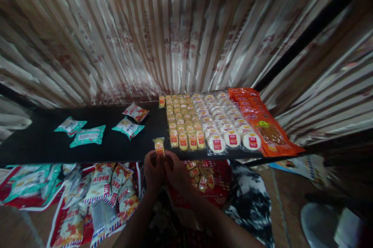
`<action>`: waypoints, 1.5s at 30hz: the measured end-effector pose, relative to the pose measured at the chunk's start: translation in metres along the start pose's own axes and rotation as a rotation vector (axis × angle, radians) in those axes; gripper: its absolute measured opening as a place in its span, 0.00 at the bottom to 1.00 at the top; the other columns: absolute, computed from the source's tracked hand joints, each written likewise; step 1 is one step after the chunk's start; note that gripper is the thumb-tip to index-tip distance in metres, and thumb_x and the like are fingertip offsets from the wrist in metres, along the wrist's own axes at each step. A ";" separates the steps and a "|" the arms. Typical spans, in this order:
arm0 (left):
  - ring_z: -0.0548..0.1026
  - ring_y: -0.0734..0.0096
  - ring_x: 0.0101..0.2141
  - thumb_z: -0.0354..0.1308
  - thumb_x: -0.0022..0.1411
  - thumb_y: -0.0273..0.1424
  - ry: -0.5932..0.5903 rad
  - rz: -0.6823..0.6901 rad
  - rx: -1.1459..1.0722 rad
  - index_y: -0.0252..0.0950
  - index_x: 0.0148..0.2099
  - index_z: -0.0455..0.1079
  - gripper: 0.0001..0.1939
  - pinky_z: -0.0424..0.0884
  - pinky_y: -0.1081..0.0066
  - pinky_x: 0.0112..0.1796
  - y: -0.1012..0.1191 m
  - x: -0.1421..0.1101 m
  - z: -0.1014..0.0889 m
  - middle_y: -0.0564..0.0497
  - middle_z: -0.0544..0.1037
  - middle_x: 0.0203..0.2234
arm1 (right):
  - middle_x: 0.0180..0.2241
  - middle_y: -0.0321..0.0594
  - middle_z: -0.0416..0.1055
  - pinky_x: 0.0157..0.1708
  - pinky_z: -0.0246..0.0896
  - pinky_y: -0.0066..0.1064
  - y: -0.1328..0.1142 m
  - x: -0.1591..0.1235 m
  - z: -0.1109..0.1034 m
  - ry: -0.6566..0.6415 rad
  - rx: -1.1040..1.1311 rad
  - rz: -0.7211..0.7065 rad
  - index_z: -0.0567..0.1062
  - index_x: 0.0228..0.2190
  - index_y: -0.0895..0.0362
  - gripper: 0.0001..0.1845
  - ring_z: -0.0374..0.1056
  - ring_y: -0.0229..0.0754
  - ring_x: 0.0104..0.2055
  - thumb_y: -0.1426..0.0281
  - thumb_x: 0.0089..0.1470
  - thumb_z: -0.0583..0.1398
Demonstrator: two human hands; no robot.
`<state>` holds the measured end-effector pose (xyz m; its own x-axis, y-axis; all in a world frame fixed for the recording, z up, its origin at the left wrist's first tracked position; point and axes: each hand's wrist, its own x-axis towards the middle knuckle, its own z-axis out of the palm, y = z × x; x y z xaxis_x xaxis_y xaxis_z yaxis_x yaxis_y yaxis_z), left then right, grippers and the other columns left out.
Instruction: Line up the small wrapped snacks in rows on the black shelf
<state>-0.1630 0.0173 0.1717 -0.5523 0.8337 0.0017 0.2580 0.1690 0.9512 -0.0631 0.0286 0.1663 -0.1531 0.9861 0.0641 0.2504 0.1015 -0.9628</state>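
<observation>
My left hand [153, 169] and my right hand [175, 169] are close together at the front edge of the black shelf [145, 133]. Between their fingers stands a small wrapped snack [159, 146], yellowish with a red-and-white label; both hands appear closed on its lower end. To its right, matching wrapped snacks [182, 140] lie in tight rows, and a single one [161, 101] starts another row at the back. Below my right hand, a red basket [223, 186] contains more of these small packets [201, 180].
Round white wrapped cakes [232, 137] and overlapping orange packets [266, 131] fill the shelf's right end. Teal packets [89, 135] and a red-and-white packet [136, 112] lie loosely left. Bags of packets [101, 178] sit below. Striped curtain [180, 38] hangs behind; a dark pole [309, 30] slants right.
</observation>
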 end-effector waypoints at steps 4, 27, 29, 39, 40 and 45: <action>0.76 0.62 0.37 0.53 0.56 0.42 -0.003 -0.008 0.071 0.36 0.40 0.67 0.15 0.71 0.61 0.39 -0.003 0.007 0.000 0.45 0.77 0.36 | 0.46 0.44 0.72 0.52 0.61 0.37 0.005 0.007 0.006 0.014 -0.040 -0.034 0.70 0.44 0.56 0.21 0.67 0.43 0.49 0.76 0.46 0.53; 0.73 0.64 0.36 0.51 0.53 0.33 -0.040 0.008 0.166 0.37 0.38 0.67 0.10 0.70 0.62 0.41 -0.009 0.050 0.005 0.48 0.75 0.34 | 0.51 0.50 0.67 0.57 0.55 0.39 0.006 0.036 0.034 0.034 -0.096 0.077 0.67 0.50 0.62 0.26 0.62 0.45 0.55 0.75 0.48 0.51; 0.74 0.65 0.35 0.51 0.53 0.33 -0.058 0.000 0.154 0.37 0.39 0.67 0.11 0.70 0.63 0.41 -0.008 0.056 0.008 0.47 0.75 0.34 | 0.54 0.51 0.64 0.59 0.52 0.40 0.008 0.040 0.037 0.049 -0.102 0.089 0.67 0.51 0.63 0.25 0.59 0.46 0.58 0.72 0.51 0.51; 0.74 0.63 0.43 0.46 0.58 0.34 -0.071 -0.027 0.010 0.34 0.46 0.69 0.17 0.68 0.63 0.47 0.000 0.081 0.026 0.42 0.77 0.42 | 0.59 0.48 0.59 0.62 0.48 0.41 0.018 0.070 0.058 0.156 -0.033 0.014 0.68 0.52 0.61 0.25 0.50 0.43 0.63 0.62 0.60 0.46; 0.73 0.63 0.44 0.46 0.58 0.34 -0.077 -0.021 0.001 0.33 0.47 0.69 0.18 0.67 0.62 0.48 0.000 0.085 0.028 0.42 0.76 0.43 | 0.59 0.48 0.59 0.62 0.48 0.41 0.021 0.074 0.060 0.170 -0.024 -0.004 0.68 0.53 0.60 0.25 0.50 0.42 0.63 0.62 0.60 0.46; 0.73 0.63 0.46 0.47 0.59 0.32 -0.088 0.004 -0.035 0.34 0.49 0.69 0.18 0.66 0.63 0.50 -0.012 0.103 0.037 0.42 0.75 0.46 | 0.60 0.52 0.56 0.60 0.50 0.42 0.034 0.092 0.073 0.250 -0.077 -0.042 0.65 0.54 0.63 0.27 0.51 0.44 0.63 0.62 0.61 0.44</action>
<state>-0.1936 0.1204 0.1489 -0.4791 0.8775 -0.0204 0.2317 0.1488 0.9614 -0.1386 0.1132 0.1205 0.0738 0.9817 0.1758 0.3219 0.1434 -0.9358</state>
